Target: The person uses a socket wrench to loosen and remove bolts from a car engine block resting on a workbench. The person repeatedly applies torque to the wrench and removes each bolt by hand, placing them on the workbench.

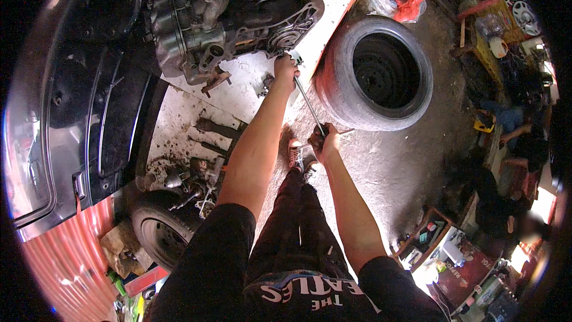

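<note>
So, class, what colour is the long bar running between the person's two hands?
The bar is silvery grey, showing best in the head view.

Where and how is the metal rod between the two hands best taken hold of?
Probably by the near end of the metal rod, from the person's right: the right hand closes there, and what looks like a crosspiece juts past the fist, offering leverage. The rod is long and straight, so the left hand can steady its far end by the engine.
</note>
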The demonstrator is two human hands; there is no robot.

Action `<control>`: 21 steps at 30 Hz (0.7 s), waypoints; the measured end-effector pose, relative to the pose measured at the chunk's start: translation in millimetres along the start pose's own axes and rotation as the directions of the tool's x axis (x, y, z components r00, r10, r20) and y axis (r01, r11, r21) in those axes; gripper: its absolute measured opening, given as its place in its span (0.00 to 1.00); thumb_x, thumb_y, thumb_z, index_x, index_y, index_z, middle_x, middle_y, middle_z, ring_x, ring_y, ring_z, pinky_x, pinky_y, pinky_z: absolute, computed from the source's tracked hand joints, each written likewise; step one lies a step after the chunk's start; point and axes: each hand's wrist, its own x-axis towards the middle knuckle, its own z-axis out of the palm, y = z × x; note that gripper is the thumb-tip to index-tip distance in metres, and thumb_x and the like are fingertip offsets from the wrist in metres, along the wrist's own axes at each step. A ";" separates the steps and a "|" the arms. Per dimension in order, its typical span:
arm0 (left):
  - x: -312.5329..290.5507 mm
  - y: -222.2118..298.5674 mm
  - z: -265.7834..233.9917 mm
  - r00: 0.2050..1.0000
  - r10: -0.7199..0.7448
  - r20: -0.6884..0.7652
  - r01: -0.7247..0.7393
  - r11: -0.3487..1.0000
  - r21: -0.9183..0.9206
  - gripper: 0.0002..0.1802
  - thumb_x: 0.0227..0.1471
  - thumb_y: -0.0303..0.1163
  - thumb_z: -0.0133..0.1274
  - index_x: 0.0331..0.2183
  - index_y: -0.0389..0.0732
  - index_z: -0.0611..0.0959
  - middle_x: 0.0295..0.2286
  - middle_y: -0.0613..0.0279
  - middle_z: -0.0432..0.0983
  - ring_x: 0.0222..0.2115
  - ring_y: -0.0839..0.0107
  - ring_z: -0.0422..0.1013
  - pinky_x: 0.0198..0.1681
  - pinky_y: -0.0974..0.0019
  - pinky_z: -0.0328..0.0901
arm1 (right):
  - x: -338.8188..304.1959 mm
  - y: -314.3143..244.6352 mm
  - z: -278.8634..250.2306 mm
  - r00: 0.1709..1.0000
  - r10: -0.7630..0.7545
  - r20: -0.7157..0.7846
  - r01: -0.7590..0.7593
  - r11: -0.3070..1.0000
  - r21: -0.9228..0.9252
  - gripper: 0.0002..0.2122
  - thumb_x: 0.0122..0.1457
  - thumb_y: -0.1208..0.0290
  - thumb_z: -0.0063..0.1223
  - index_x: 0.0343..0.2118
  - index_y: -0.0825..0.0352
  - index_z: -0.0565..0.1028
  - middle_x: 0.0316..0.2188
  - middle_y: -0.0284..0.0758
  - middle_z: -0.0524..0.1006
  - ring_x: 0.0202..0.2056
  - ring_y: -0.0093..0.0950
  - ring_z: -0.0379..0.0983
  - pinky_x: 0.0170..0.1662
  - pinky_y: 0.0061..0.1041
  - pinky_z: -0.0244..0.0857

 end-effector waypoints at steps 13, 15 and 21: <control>-18.1 20.6 -34.0 0.964 0.027 0.266 -0.154 0.868 0.472 0.12 0.61 0.35 0.42 0.41 0.43 0.78 0.33 0.63 0.78 0.29 0.71 0.75 0.31 0.66 0.68 | -30.3 -1.3 -52.3 0.974 0.024 0.225 -0.027 1.000 0.012 0.09 0.66 0.64 0.42 0.30 0.61 0.67 0.17 0.27 0.62 0.21 0.24 0.60 0.34 0.30 0.62; -21.3 31.5 -46.2 0.965 0.118 0.234 -0.228 0.817 0.529 0.13 0.60 0.35 0.43 0.40 0.42 0.79 0.31 0.64 0.79 0.28 0.73 0.75 0.27 0.69 0.67 | -47.9 -8.1 -67.2 0.990 -0.021 0.141 0.025 0.999 -0.033 0.09 0.66 0.64 0.42 0.29 0.60 0.67 0.16 0.26 0.61 0.20 0.23 0.59 0.33 0.29 0.62; -10.0 46.4 -72.9 0.822 0.483 0.302 -0.373 0.057 0.926 0.09 0.52 0.34 0.51 0.35 0.41 0.80 0.35 0.48 0.79 0.36 0.47 0.75 0.40 0.51 0.69 | -72.1 -13.6 -117.4 0.997 -0.071 0.000 0.071 0.995 -0.066 0.10 0.66 0.63 0.42 0.28 0.59 0.66 0.14 0.26 0.60 0.18 0.22 0.59 0.31 0.28 0.60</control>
